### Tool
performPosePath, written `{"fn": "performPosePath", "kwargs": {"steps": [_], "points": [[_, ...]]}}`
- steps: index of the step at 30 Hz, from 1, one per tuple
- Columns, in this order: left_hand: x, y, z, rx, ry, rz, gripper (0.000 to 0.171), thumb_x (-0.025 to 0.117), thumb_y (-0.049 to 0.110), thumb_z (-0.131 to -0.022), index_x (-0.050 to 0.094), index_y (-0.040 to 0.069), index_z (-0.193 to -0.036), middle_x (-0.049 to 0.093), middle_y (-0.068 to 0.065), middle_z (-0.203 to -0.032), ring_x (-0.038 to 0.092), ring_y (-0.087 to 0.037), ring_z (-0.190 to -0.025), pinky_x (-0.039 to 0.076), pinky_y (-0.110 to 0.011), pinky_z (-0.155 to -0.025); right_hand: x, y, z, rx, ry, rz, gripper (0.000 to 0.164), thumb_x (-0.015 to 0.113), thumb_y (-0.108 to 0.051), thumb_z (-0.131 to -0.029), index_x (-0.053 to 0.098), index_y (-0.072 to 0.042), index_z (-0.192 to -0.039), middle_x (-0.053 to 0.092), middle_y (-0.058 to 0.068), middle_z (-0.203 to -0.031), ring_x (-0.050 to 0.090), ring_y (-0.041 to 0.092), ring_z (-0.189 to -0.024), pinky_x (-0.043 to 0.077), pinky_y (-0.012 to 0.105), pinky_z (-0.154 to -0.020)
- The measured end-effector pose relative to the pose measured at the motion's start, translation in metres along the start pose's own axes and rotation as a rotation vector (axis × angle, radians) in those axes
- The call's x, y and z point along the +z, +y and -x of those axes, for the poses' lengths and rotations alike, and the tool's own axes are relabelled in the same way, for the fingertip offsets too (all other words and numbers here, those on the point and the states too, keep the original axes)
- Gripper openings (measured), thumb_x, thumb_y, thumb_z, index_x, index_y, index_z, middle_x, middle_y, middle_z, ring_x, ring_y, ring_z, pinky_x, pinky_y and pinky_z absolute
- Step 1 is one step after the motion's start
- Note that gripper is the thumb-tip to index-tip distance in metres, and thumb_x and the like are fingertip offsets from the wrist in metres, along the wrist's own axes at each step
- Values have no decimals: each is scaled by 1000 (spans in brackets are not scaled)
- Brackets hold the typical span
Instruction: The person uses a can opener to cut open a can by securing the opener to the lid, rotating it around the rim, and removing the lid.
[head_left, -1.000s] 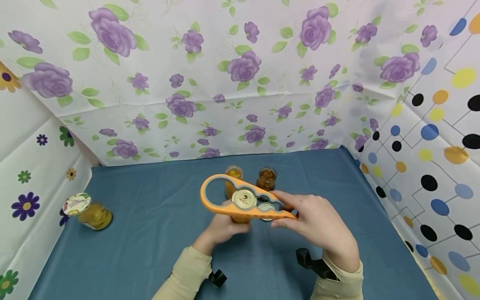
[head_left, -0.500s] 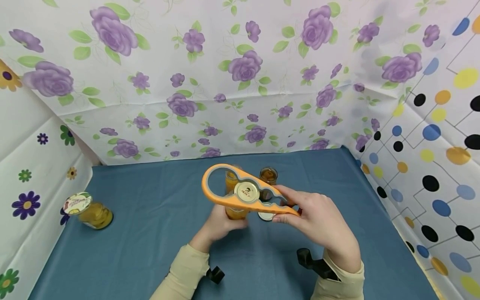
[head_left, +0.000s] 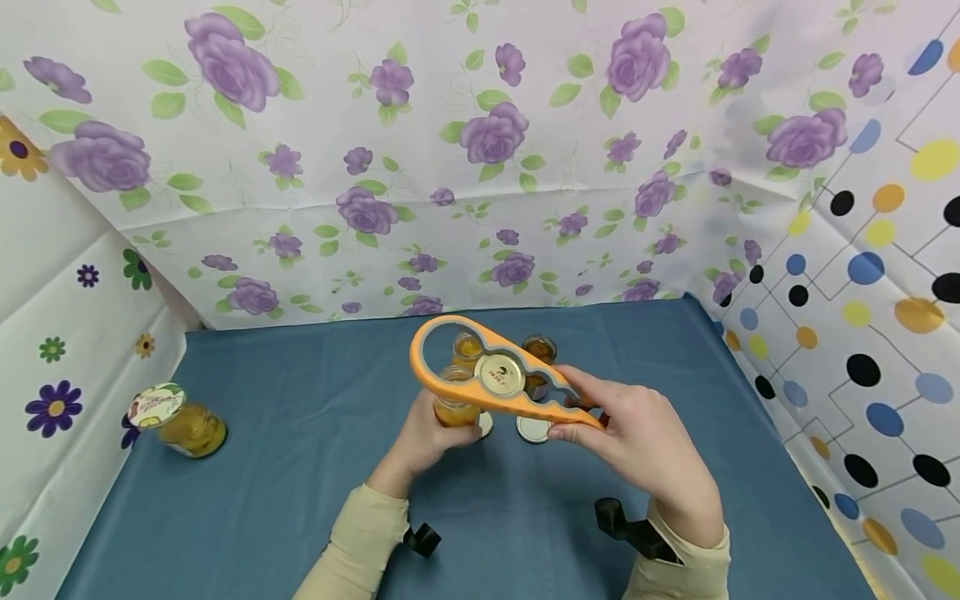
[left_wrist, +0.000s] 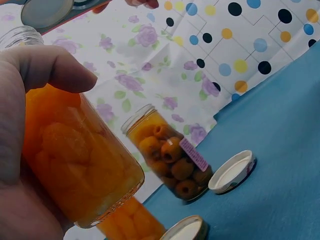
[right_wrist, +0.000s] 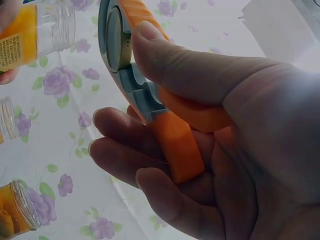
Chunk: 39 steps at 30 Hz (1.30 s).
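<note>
My left hand [head_left: 420, 440] grips an upright glass jar [left_wrist: 82, 160] of orange fruit pieces in syrup, thumb across its front near the top. Its mouth is uncovered, with bare glass threads in the right wrist view. My right hand [head_left: 648, 437] holds the handles of an orange jar opener [head_left: 517, 406] with grey inner teeth. A gold lid [head_left: 501, 375] sits wedged between the opener's arms, apart from the jar. In the head view the opener's looped end overlaps the held jar's top.
Behind stand an uncovered jar of orange fruit [head_left: 467, 344] and one of brownish round fruit [left_wrist: 172, 160]. Two loose lids [head_left: 534, 430] [left_wrist: 186, 231] lie before them. A lidded jar [head_left: 191, 429] leans at far left. Patterned cloth walls [head_left: 420, 167] border the blue table.
My left hand has moved the jar left and slightly toward me, out from under the gold lid. My right hand has raised the opener slightly, with the lid still in it.
</note>
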<state>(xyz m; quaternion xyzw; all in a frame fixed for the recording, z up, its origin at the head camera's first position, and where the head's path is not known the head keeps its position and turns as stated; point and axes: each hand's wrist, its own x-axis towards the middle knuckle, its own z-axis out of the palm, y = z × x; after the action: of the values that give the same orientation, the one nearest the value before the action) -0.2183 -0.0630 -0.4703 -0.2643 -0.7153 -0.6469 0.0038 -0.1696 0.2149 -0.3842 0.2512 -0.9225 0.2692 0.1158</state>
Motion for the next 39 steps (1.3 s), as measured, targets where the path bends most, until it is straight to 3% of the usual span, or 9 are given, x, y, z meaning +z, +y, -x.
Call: {"fn": "performPosePath", "kwargs": {"steps": [5,11,15,21,29,32,35,39], "points": [[-6,1,-1,-1,10,27,42,73,-13,-74,60,-3,-113,64,-26,-100,61,-27,-85,53,-45,-76,0,1,1,25,13,9,68,72,-55,-83,50,-35,-144,65,-16,-90,40,0,-44,37,24,-39],[-15,-1,-1,-13,48,13,41,72,-11,-75,59,-1,-113,64,-19,-99,61,-33,-89,54,-47,-79,-1,2,1,29,23,12,69,73,-55,-82,51,-32,-144,67,-16,-92,42,-1,-47,38,25,-41],[-21,-3,-1,-23,107,-10,45,73,-12,-74,58,-4,-116,64,-15,-98,61,-26,-85,54,-48,-76,-1,2,1,29,24,15,69,73,-54,-82,51,-30,-144,67,-15,-92,42,-1,-48,38,25,-41],[-30,-8,-1,-77,216,-30,44,74,-12,-75,57,-4,-115,62,-22,-98,59,-23,-82,53,-47,-74,-1,2,1,33,21,12,68,72,-55,-83,51,-32,-144,67,-17,-92,43,0,-48,39,25,-42],[-40,-35,-5,-177,389,-53,46,75,-3,-81,57,-1,-123,62,-16,-105,59,-23,-88,52,-45,-79,-1,3,0,25,22,12,69,73,-54,-83,50,-33,-144,66,-17,-91,44,-1,-49,39,25,-42],[-45,-59,-6,-220,455,-71,48,77,4,-83,55,2,-126,61,-16,-110,58,-26,-92,51,-48,-82,-1,3,-1,27,21,12,69,73,-54,-82,50,-33,-144,66,-17,-90,45,-1,-50,40,25,-43],[-51,-81,-6,-260,498,-93,51,79,11,-83,53,6,-128,59,-14,-112,56,-28,-94,49,-49,-84,0,3,-1,28,13,11,70,73,-54,-82,51,-31,-145,65,-17,-89,45,0,-50,40,25,-43],[-57,-95,-4,-283,523,-108,55,82,23,-83,51,12,-128,58,-11,-111,55,-27,-94,48,-49,-85,0,3,-1,28,3,4,70,73,-54,-82,51,-30,-145,65,-16,-89,45,0,-50,39,25,-42]]}}
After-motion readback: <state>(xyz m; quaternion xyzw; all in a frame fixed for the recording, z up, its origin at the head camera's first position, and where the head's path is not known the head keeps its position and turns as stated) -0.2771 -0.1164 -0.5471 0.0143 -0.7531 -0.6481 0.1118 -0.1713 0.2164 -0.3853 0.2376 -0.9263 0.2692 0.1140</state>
